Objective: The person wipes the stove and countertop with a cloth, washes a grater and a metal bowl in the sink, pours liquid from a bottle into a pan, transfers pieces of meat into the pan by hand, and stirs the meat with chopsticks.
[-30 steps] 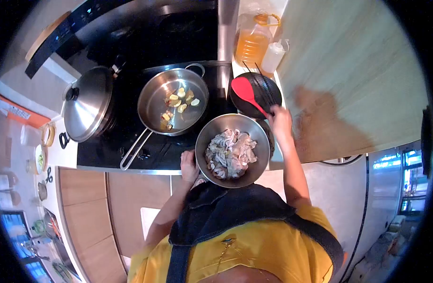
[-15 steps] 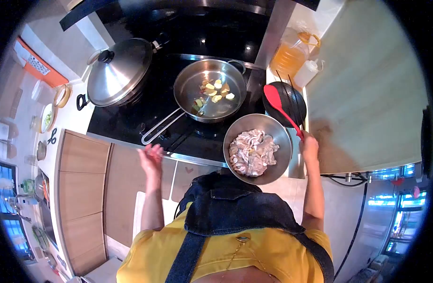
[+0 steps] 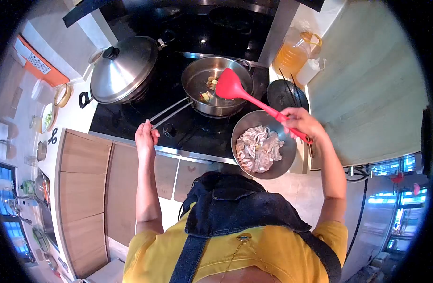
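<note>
Gripped at the end of its long handle by my left hand, the steel frying pan is on the hob, with browned and yellowish pieces inside. My right hand is closed round the handle of a red spatula, whose head hangs over the pan and hides part of it. Below the spatula handle, a steel bowl of raw, pale sliced meat or seafood stands at the counter's front edge.
A lidded pot stands on the left of the black hob. Behind my right hand are a black bowl with chopsticks, an oil jug and a white squeeze bottle. Scissors and small dishes lie far left.
My left hand has gone from open in front of the hob to holding the pan handle. The pan looks tilted. My right hand has lifted the red spatula from the black bowl to over the pan.
</note>
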The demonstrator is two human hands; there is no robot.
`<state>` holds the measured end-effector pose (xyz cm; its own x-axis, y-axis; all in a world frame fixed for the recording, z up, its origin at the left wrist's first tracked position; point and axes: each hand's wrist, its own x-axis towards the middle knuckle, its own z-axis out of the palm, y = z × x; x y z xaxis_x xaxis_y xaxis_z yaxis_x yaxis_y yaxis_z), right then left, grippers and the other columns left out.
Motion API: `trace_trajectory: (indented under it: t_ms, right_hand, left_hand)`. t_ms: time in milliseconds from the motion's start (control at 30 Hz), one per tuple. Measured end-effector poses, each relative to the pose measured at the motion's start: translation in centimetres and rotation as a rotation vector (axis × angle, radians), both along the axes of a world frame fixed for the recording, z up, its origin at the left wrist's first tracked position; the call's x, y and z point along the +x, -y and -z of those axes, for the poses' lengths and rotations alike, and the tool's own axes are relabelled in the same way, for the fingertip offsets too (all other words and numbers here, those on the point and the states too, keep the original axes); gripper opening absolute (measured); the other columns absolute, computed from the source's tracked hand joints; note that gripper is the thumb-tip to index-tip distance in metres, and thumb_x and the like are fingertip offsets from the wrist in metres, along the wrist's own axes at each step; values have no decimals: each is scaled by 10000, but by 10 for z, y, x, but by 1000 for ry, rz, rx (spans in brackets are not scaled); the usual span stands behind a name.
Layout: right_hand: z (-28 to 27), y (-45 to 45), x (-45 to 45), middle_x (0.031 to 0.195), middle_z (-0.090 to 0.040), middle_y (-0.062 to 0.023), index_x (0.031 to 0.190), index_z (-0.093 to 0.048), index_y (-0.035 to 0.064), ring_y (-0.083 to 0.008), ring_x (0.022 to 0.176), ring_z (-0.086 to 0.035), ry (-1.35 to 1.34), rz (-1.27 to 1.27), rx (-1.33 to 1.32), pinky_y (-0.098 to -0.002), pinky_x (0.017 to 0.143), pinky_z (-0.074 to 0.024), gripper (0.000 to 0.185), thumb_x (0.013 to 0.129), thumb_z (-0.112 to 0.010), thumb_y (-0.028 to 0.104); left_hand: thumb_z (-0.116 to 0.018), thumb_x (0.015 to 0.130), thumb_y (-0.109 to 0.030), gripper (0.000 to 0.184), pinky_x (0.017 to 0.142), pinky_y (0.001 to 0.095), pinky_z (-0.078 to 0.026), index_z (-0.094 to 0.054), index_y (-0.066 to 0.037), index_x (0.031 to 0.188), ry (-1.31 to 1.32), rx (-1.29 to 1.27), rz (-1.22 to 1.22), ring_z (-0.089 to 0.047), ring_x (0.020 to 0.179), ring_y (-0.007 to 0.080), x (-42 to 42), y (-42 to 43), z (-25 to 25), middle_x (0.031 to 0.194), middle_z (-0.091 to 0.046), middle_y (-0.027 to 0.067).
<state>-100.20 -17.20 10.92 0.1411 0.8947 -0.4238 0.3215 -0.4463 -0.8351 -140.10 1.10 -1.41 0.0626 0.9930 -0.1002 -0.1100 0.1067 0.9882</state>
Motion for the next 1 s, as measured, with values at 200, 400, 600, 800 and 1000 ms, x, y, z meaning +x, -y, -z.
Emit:
trace_trajectory:
  t_ms: [200, 400, 600, 800, 1000]
  right_hand:
    - [-20, -61, -22, 585, -535, -8, 925, -578, 51, -91, 414, -489, 143, -164, -37, -230, 372, -394, 230, 756, -618, 201]
    - [-10, -96, -5, 535, -501, -11, 938, -615, 98, -96, 411, -479, 515, -780, 157, -250, 361, -386, 227, 738, -633, 205]
    - [-45, -100, 37, 656, -581, -65, 1088, -586, 182, -179, 428, -511, 1009, -800, 225, -321, 425, -440, 337, 760, -645, 227]
    - [-41, -118, 13, 780, -615, -134, 1221, -494, 177, -255, 670, -607, 1048, -660, 388, -353, 649, -481, 453, 785, -603, 234]
    - [-32, -100, -42, 780, -613, -167, 1170, -527, 151, -265, 573, -588, 849, -360, -78, -378, 595, -474, 371, 805, -564, 199]
  left_hand:
    - [-441, 920, -267, 260, 346, 179, -234, -469, -72, 752, 38, 42, 2, -325, 378, 40, 1, -9, -9, 511, -481, 1]
    - [-442, 919, -276, 258, 339, 169, -230, -470, -73, 762, 63, -11, 11, -320, 376, 33, -6, -18, 11, 514, -469, -10]
    - [-434, 922, -292, 270, 355, 173, -238, -461, -78, 759, 17, -64, -4, -325, 382, 38, -10, -16, 28, 507, -459, -14]
    - [-456, 913, -322, 280, 356, 174, -250, -449, -93, 752, 44, -50, -15, -346, 384, 42, -4, -10, 42, 504, -458, -16]
    - [-473, 906, -326, 271, 359, 171, -260, -450, -126, 725, 150, -71, -5, -374, 404, 39, -2, 0, 59, 513, -458, -28]
